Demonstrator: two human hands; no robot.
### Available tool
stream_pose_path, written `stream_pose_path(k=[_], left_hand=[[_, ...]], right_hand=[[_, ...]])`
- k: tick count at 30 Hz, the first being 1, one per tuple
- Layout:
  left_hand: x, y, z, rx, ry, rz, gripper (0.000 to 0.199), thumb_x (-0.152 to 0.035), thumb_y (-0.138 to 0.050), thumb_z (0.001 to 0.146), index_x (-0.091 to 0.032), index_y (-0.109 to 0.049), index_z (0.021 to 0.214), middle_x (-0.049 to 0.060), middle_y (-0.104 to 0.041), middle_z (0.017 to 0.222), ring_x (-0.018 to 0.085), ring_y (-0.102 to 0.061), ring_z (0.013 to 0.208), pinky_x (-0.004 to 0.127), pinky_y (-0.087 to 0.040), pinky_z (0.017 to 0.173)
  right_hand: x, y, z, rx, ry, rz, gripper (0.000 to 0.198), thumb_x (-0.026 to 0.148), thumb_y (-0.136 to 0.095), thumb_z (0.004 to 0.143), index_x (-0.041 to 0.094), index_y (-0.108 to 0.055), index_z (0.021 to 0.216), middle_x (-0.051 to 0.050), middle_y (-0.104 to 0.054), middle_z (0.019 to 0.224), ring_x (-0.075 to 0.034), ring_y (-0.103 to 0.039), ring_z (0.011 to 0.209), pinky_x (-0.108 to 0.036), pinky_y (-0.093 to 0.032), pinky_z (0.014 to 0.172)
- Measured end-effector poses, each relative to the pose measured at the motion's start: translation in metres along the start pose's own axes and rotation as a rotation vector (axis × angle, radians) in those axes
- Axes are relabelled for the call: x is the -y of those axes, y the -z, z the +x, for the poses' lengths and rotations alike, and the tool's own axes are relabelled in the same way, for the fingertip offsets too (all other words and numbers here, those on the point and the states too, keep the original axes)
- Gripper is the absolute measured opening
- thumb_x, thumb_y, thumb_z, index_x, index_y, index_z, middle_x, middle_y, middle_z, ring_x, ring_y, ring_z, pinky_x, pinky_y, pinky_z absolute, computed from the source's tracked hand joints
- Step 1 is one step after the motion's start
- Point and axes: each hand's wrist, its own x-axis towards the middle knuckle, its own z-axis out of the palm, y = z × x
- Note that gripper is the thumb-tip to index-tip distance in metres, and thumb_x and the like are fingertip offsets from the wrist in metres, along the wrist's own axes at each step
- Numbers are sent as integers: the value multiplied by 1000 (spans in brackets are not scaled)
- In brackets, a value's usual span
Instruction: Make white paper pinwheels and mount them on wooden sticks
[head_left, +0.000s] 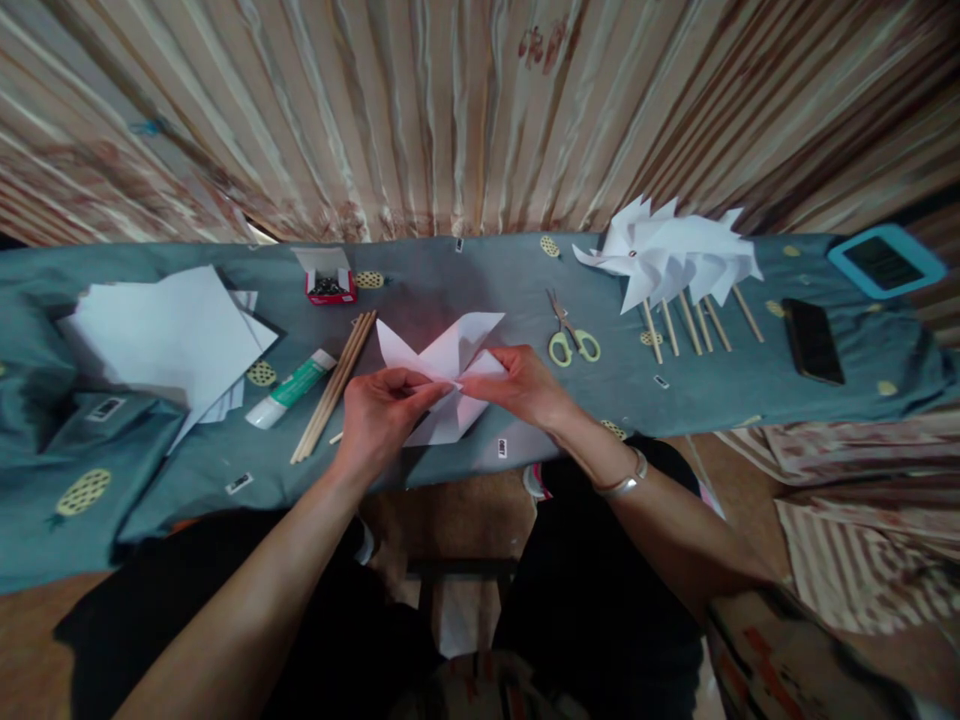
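Observation:
A white paper pinwheel (439, 350) is between my hands at the table's front middle, its corners folded in toward the centre. My left hand (382, 405) pinches it near the centre from the left, thumb and fingers together. From the right, my right hand (517, 380) grips a folded blade, fingertips meeting the left ones at the middle. Whatever small piece may be between the fingertips is too small to make out. Just left of my left hand lies a bundle of wooden sticks (334, 388). Scissors (572, 332) with yellow-green handles rest to the right.
A glue stick (291, 388) lies beside a stack of white paper (169, 340) on the left. Behind stands an open red box (330, 288) of small dark pieces. Several finished pinwheels (675, 250), a phone (812, 340) and a blue-framed device (887, 260) are on the right.

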Motion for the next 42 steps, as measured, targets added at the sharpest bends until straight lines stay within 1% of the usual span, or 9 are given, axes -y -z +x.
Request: stream_pose_path(k=[7, 11, 16, 20, 29, 37, 42], left_hand=[[3, -2, 0, 0, 2, -39, 30, -41, -84, 55, -15, -70, 58, 1, -63, 51, 9, -48, 43, 21, -32, 42], [5, -3, 1, -2, -16, -31, 29, -40, -84, 56, -15, -70, 58, 0, -62, 50, 9, -47, 43, 21, -31, 42], [4, -3, 1, -13, -24, -31, 31, -42, -84, 55, -15, -68, 56, -1, -59, 47, 9, -45, 42, 21, -30, 40], [6, -3, 1, -6, -30, -33, 31, -41, -84, 57, -15, -68, 57, -1, -60, 49, 8, -45, 43, 20, -30, 41], [7, -4, 1, -13, -38, 1, 30, -42, -82, 61, -15, -67, 57, -1, -60, 49, 9, -47, 43, 20, -32, 41], [14, -5, 3, -5, -63, -15, 30, -41, -81, 61, -14, -68, 59, 0, -60, 49, 9, -48, 43, 20, -31, 41], [13, -6, 3, -5, -54, -37, 29, -40, -82, 61, -14, -68, 59, 0, -61, 50, 9, -49, 43, 20, -32, 41]], right_hand=[[2, 0, -2, -10, -3, -37, 21, 34, -70, 62, 15, -69, 71, 1, -63, 62, -13, -55, 60, -23, -41, 54], [2, 0, -3, -10, 6, -42, 21, 34, -70, 62, 15, -69, 70, 1, -63, 62, -13, -55, 60, -23, -41, 54], [3, -2, -3, -14, 1, -31, 21, 34, -69, 62, 15, -68, 70, 1, -63, 62, -12, -54, 59, -23, -41, 54], [3, -2, -4, -28, 2, -45, 21, 34, -69, 62, 14, -68, 69, 1, -61, 61, -12, -53, 58, -23, -40, 53], [2, -2, -5, -15, 10, -51, 22, 34, -70, 63, 15, -69, 73, 0, -66, 66, -13, -57, 61, -24, -43, 55], [5, -2, -7, -3, 3, -42, 25, 36, -73, 61, 15, -69, 73, -1, -66, 66, -13, -56, 61, -24, -44, 55], [5, -5, -8, -41, 21, -31, 24, 35, -71, 63, 14, -70, 74, -1, -66, 66, -13, -56, 61, -24, -43, 54]])
